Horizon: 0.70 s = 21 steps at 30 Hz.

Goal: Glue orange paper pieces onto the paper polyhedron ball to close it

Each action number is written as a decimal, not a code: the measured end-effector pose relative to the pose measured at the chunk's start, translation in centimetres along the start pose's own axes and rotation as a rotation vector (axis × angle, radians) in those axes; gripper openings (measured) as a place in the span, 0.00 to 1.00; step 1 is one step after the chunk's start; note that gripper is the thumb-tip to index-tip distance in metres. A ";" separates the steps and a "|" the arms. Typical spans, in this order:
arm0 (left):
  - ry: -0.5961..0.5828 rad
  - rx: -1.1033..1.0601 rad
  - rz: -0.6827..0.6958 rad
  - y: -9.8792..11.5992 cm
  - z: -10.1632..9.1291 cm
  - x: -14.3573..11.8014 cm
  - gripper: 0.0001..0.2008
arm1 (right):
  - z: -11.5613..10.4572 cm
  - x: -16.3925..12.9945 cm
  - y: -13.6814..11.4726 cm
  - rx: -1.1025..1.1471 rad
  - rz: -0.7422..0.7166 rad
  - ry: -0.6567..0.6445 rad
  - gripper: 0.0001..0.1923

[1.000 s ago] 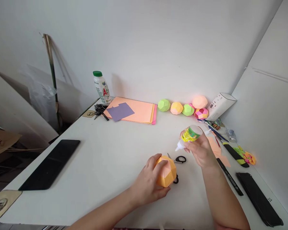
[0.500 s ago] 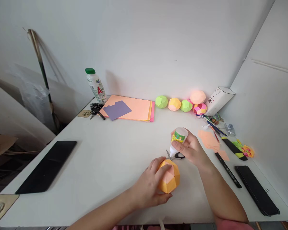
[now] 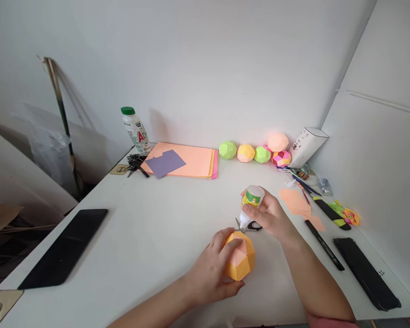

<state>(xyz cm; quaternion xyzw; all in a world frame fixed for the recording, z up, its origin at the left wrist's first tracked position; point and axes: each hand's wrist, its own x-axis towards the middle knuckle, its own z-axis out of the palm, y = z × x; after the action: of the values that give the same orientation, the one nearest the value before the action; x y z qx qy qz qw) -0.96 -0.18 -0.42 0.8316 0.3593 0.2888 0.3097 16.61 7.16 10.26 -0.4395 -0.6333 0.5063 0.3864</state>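
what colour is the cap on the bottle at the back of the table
Green: the bottle by the wall has a green cap, clearest in the head view.

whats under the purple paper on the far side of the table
The purple paper lies on a stack of paper sheets: peach on top, with yellow and pink edges showing at the right side. How many sheets the stack holds, and the part beneath the purple piece, cannot be seen.

A big bare part of the table (image 3: 157,228) is lying open on the left, while scissors (image 3: 251,225), paper scraps (image 3: 295,202) and pens (image 3: 323,243) are crowding the right side.
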 end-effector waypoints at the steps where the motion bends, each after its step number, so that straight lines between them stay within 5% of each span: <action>1: 0.009 0.000 0.008 0.0 0.0 0.0 0.39 | 0.0 0.0 0.0 0.003 0.005 -0.002 0.16; 21: 0.027 -0.009 0.010 -0.6 0.1 -0.1 0.39 | -0.4 -0.2 0.7 0.020 0.011 0.016 0.17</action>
<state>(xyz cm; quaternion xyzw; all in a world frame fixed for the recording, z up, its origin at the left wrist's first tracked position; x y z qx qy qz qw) -1.18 0.07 -0.96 0.8280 0.3581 0.3030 0.3073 17.15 7.18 9.65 -0.4431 -0.6227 0.5114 0.3929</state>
